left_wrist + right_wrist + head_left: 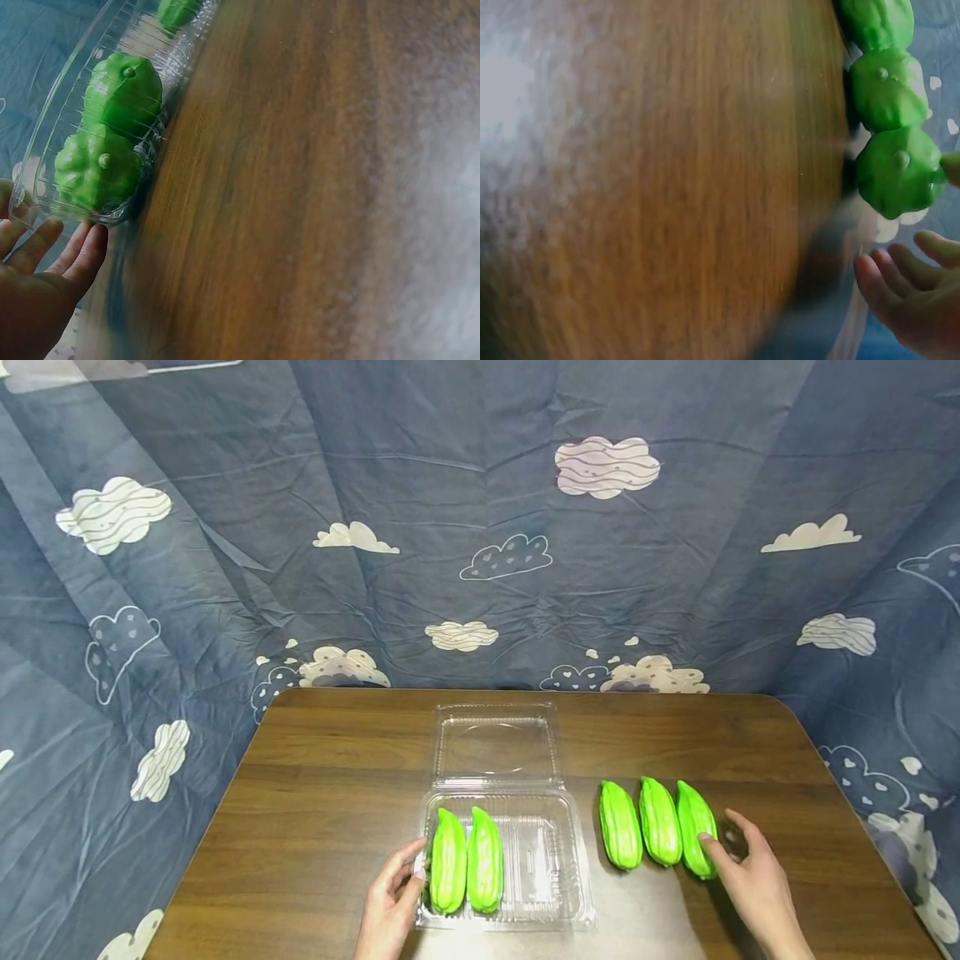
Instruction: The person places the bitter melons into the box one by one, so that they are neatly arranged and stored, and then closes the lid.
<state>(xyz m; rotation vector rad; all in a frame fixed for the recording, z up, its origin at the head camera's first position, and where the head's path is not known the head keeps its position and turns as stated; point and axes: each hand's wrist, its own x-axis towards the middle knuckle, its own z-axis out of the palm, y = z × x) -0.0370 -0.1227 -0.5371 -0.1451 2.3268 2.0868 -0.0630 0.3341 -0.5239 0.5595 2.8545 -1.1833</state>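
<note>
My left hand point(392, 897) is at the left side of a clear plastic clamshell box point(536, 906), its spread fingers point(91, 251) right at the box's end wall. In the left half of the box lie two bright green, ridged bitter melons point(448, 862) point(485, 862), side by side. Three more bitter melons point(619, 827) point(661, 822) point(696, 831) lie in a row on the table to the right. My right hand point(752, 868) stands beside the rightmost one, thumb at its surface and the other fingers spread apart from it.
The box's clear lid point(495, 747) is folded back toward the table's far edge. Under everything is a brown wooden table point(315, 827) with rounded corners. A dark blue cloth point(420, 468) with cloud prints hangs behind and at both sides.
</note>
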